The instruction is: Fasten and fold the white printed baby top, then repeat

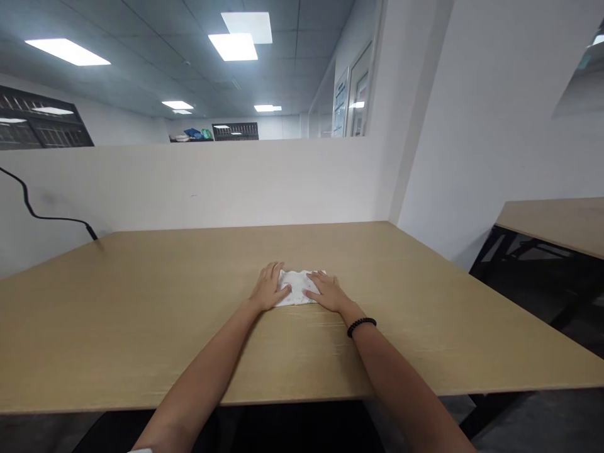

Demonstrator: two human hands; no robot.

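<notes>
A small white folded cloth (298,288) with a faint print lies flat on the wooden table (141,314), near its middle. My left hand (270,286) rests palm down on the cloth's left end, fingers spread. My right hand (326,291) presses flat on its right end, and a black bead bracelet (361,325) circles that wrist. Both hands cover the cloth's outer ends, so only its middle strip shows. Neither hand grips the cloth.
A white partition (212,182) runs along the table's far edge, and a white wall (495,126) stands to the right. A black cable (42,214) drops onto the far left corner. A second wooden table (557,223) stands at the right, across a gap.
</notes>
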